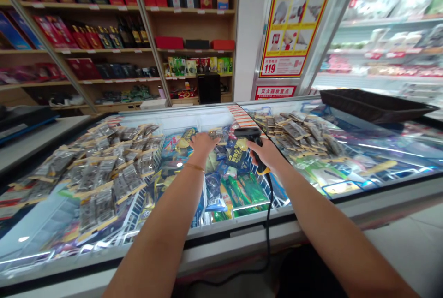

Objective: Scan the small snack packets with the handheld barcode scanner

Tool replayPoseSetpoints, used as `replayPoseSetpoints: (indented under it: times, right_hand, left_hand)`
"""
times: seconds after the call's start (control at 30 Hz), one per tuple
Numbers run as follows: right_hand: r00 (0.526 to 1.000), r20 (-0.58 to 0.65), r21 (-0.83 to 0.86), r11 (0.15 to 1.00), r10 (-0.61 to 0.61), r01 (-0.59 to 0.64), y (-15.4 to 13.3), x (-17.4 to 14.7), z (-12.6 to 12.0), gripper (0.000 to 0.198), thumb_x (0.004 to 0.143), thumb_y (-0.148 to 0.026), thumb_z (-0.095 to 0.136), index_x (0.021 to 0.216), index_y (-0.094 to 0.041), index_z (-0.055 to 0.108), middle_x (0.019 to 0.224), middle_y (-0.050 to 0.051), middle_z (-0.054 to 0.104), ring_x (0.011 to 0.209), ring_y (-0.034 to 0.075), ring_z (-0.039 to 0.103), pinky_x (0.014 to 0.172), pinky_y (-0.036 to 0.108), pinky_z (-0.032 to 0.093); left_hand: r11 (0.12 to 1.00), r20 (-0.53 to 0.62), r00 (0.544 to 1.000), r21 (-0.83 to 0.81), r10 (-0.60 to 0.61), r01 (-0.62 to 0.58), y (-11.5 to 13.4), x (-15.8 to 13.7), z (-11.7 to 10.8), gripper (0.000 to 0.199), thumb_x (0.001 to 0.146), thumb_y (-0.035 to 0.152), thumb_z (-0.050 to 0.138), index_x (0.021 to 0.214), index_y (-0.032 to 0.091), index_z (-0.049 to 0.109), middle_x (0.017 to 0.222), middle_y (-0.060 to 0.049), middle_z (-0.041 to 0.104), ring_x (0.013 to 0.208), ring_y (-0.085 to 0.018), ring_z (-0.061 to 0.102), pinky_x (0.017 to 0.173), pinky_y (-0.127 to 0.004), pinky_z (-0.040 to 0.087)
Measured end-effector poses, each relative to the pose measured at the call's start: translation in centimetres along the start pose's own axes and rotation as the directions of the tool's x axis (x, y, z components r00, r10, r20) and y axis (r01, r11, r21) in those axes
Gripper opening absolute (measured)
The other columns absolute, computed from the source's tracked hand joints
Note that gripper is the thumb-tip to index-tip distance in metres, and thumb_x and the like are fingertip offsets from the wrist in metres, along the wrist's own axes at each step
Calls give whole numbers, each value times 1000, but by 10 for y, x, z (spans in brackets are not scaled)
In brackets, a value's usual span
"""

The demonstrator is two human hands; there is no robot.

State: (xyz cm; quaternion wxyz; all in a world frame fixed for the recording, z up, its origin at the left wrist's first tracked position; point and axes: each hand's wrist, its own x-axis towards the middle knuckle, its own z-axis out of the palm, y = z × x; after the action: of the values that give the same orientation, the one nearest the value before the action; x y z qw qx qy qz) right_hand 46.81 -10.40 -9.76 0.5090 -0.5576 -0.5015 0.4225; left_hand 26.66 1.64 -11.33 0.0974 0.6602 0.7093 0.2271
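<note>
The right hand (269, 154) grips a scanner (254, 136) over the packs (245, 192); to its left, the left hand (203, 143) is among them, whether holding one I cannot tell. None looks clearly lifted from the freezer (242, 237).

The left hand (202, 144) and the right hand (267, 155) make two. There is one scanner (258, 143), one cable (268, 224) and one bracelet (194, 167). On the right is one black tray (375, 103). On the far side there are two red posters (297, 26) and, on one shelf (180, 50), three flat boxes (197, 44). The small packets (104, 171) make two big heaps, left and right.
</note>
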Motion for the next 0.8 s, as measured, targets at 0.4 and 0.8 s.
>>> replayPoseSetpoints:
  times: [0.4, 0.8]
  right_hand:
    - [999, 24, -90, 995, -48, 50, -4, -10, 8, 34, 80, -48, 73, 78, -22, 51, 55, -4, 57, 36, 12, 54, 35, 24, 41]
    - [996, 57, -194, 978, -66, 76, -4, -17, 12, 31, 84, -46, 69, 78, -20, 52, 59, -3, 60, 37, 12, 56, 37, 23, 42]
  left_hand:
    - [667, -54, 998, -745, -43, -12, -11, 18, 7, 33, 77, 18, 72, 105, 18, 55, 93, -5, 71, 81, -16, 68, 74, -27, 50]
    - [659, -33, 999, -752, -20, -12, -14, 21, 11, 26, 76, 16, 72, 95, 19, 55, 84, -2, 70, 78, -16, 67, 72, -26, 50]
